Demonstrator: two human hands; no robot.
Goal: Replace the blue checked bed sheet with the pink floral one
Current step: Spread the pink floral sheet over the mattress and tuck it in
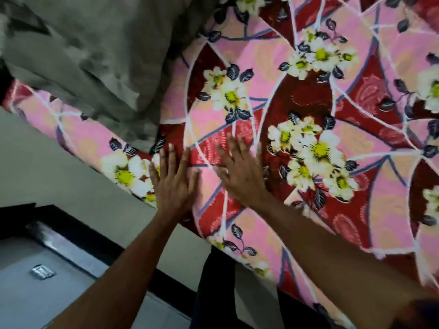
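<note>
The pink floral sheet (308, 96), pink and dark red with white flowers, covers the bed across most of the view and hangs over its near edge. My left hand (173, 179) lies flat on the sheet at the bed's edge, fingers spread. My right hand (242, 172) lies flat beside it, a little further in, fingers also apart. Neither hand grips the cloth. No blue checked sheet is in view.
A grey rumpled blanket or pillow (95, 55) lies on the bed at the upper left, just beyond my left hand. Below the bed's edge are a pale floor (47, 162), a black strip (78, 224) and a grey surface with a small metal piece (42, 271).
</note>
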